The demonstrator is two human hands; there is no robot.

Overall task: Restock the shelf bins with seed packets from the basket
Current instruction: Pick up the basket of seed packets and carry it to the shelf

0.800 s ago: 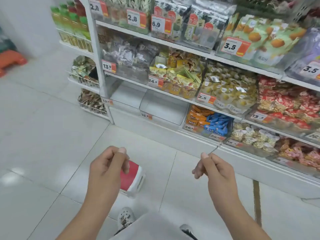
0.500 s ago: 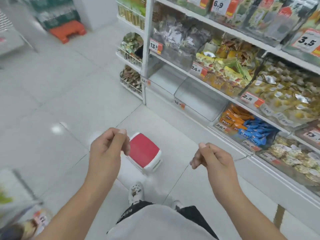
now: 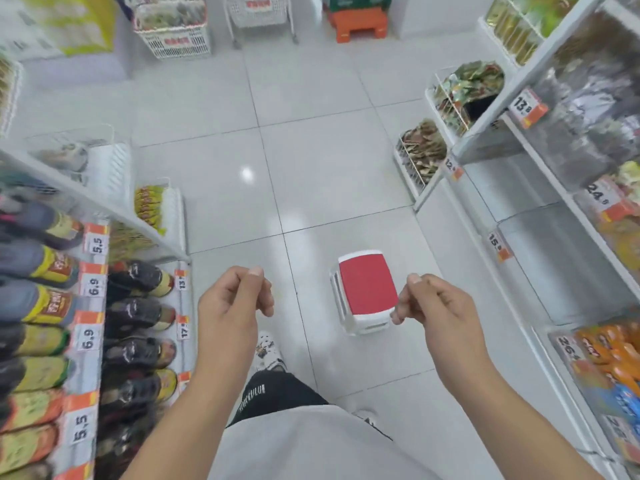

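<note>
My left hand (image 3: 233, 303) and my right hand (image 3: 438, 306) hang in front of me over the aisle floor, fingers loosely curled, holding nothing. On the right shelf unit two low bins (image 3: 540, 261) stand empty beside price tags. A white wire basket (image 3: 173, 43) with packets in it stands far down the aisle at the top left, blurred. A second white basket (image 3: 259, 12) stands next to it. Both are well beyond my hands.
A small white stool with a red top (image 3: 367, 292) stands on the floor just left of my right hand. Stocked packet shelves (image 3: 45, 271) line the left side. An orange stool (image 3: 358, 22) sits at the far end. My foot (image 3: 268, 351) is below.
The view has swung left, from facing the right shelf to looking down the aisle. The left shelf and far baskets came into sight. Both hands keep the same loose pose.
</note>
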